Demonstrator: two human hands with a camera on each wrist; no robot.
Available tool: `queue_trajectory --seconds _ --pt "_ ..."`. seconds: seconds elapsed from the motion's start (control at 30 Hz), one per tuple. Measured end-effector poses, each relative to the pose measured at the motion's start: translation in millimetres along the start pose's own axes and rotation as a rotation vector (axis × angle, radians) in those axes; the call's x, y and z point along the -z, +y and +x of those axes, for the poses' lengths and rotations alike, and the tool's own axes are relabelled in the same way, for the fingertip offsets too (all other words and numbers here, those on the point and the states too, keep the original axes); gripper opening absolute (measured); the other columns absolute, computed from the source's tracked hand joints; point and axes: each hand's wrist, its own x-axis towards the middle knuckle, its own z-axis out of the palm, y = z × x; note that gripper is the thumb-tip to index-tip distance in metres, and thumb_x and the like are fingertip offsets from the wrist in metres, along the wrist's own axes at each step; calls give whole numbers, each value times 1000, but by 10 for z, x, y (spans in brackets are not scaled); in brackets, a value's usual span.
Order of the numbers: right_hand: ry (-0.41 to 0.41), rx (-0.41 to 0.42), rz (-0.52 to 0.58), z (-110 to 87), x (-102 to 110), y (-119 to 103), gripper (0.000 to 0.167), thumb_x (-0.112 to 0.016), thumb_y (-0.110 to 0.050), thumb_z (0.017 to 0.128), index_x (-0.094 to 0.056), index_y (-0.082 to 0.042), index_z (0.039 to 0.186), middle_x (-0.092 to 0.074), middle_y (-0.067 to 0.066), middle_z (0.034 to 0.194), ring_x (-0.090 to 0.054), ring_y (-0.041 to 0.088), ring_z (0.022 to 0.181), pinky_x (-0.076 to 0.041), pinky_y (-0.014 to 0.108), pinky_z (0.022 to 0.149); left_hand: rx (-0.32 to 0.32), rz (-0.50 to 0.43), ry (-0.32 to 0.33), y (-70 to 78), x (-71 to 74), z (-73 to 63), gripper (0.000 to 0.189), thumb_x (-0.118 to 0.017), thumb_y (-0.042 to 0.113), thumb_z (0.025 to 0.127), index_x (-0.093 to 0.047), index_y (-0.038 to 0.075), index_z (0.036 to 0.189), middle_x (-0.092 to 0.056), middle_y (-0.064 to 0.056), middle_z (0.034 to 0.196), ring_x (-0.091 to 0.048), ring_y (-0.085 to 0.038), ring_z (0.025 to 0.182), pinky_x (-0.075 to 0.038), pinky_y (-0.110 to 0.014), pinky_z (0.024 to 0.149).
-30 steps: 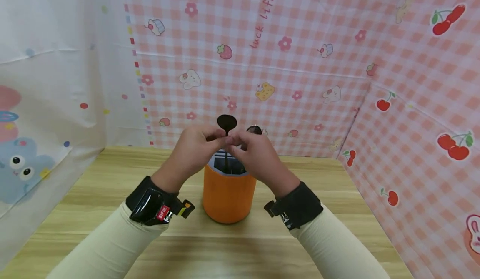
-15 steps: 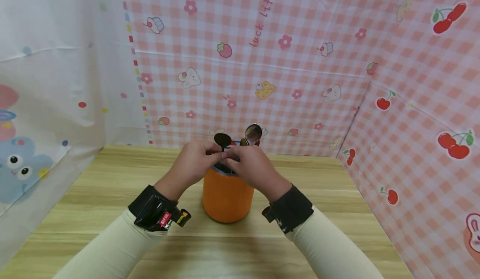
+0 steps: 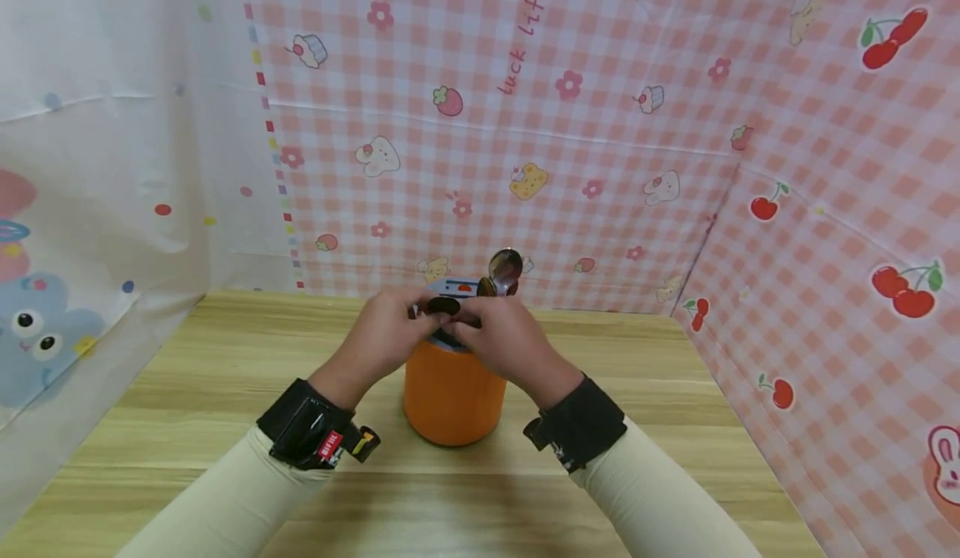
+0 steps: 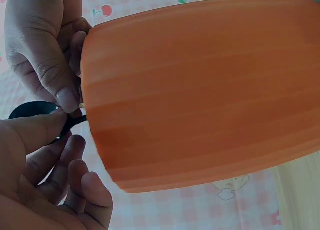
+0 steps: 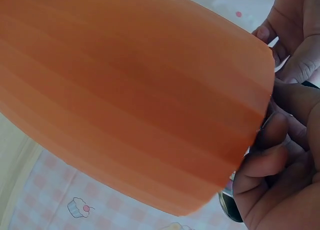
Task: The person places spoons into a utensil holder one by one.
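Note:
A dark spoon (image 3: pixel 444 305) stands in the orange utensil holder (image 3: pixel 454 395), its bowl upward just above the rim. My left hand (image 3: pixel 386 333) pinches its neck from the left; in the left wrist view the thumb and a finger are on the black spoon (image 4: pixel 34 110). From the right, my right hand (image 3: pixel 506 337) has its fingertips at the same neck, meeting the left ones. Seen from the right wrist, its fingers (image 5: pixel 267 162) are curled beside the orange wall. The lower handle is hidden inside the holder.
Shiny spoons (image 3: pixel 506 268) stick up at the holder's back right. A pale slotted insert (image 3: pixel 453 285) shows inside its rim. The holder stands on a wood-grain table (image 3: pixel 637 424), with a pink checked cloth (image 3: pixel 480 149) behind and on the right.
Both hands have moved down together with the dark spoon, its bowl sinking from well above the holder to just above the rim. The holder stays where it was.

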Motion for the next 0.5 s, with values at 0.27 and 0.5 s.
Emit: queue_trajectory --seconds 0.27,0.5 --pt "67 -49 -14 -47 147 -46 29 -69 -26 98 -71 -13 124 -75 1 108 -71 17 96 -56 31 73 -27 22 69 34 16 -23 25 -71 19 96 -68 12 119 -63 -6 105 -53 -22 79 -46 -33 63" --pt "94 -48 -8 -98 211 -45 28 -70 -25 98 -72 -12 122 -75 -1 107 -68 14 90 -56 31 73 13 45 104 9 41 -13 38 -70 20 97 -62 10 133 -60 -11 113 -57 -28 91 -50 -36 70"
